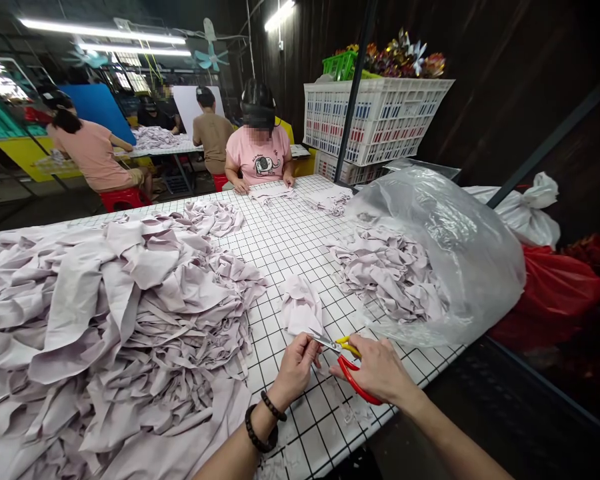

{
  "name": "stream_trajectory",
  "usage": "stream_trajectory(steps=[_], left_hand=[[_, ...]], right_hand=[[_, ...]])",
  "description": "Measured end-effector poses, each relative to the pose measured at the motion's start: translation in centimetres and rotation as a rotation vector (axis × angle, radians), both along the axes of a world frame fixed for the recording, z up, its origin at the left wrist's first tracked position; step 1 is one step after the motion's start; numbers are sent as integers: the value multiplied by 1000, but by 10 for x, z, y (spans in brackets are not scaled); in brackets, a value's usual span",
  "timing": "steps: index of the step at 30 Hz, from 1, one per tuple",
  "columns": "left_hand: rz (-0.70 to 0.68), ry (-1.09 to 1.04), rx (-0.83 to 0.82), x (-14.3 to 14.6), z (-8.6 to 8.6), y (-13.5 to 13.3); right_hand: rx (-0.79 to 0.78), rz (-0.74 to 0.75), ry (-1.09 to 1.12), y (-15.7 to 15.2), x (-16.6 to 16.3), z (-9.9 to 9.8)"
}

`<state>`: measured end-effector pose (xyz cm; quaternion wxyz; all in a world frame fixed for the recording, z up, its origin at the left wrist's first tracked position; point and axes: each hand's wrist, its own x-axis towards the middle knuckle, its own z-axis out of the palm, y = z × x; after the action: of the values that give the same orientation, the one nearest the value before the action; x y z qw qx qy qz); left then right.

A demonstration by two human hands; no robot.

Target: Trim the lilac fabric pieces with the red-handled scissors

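My right hand (380, 370) grips a pair of scissors (349, 363) with one red and one yellow handle. Their blades point left, toward the fingertips of my left hand (297, 367). Those fingers pinch the near edge of a pale pinkish fabric piece (301, 303), which lies on the gridded table (275, 233). The blade tips are close to that pinched edge; whether they touch the cloth I cannot tell. Small fabric scraps (353, 408) are scattered below the scissors, near the table's front edge.
A large heap of pale fabric pieces (145, 320) covers the left side. To the right, a clear plastic bag (460, 253) holds more fabric pieces (393, 273). Across the table sits a person in a pink shirt (260, 157). White crates (375, 120) stand behind the bag.
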<state>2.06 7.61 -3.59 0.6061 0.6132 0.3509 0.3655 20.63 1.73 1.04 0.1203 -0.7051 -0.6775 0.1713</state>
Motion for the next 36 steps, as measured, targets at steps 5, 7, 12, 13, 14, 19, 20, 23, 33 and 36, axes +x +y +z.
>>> stream_trajectory(steps=[5,7,12,13,14,19,20,23,33,36], left_hand=[[-13,-4,5,1,-1,0],[-19,-3,7,0,-2,0],[-31,3,6,-1,-2,0],[-33,2,5,-2,-2,0],[-36,1,3,-2,-3,0],[-48,-10,-4,-1,-6,0],[-50,-13,-6,-2,-7,0],[-55,-21,-10,-2,-10,0],[-56,-15,-25,-3,-12,-1],[-42,-5,-20,-4,-10,-1]], right_hand=[[-2,10,6,-1,-1,2],[-3,18,7,-1,-2,2],[3,47,-8,-2,-1,0],[10,51,-14,-2,-1,0],[17,55,-22,-1,-1,-1],[58,65,-70,0,-1,-6],[66,66,-80,0,-1,-7],[82,66,-110,-1,1,-9],[119,74,-104,2,5,-17],[49,3,149,2,6,-21]])
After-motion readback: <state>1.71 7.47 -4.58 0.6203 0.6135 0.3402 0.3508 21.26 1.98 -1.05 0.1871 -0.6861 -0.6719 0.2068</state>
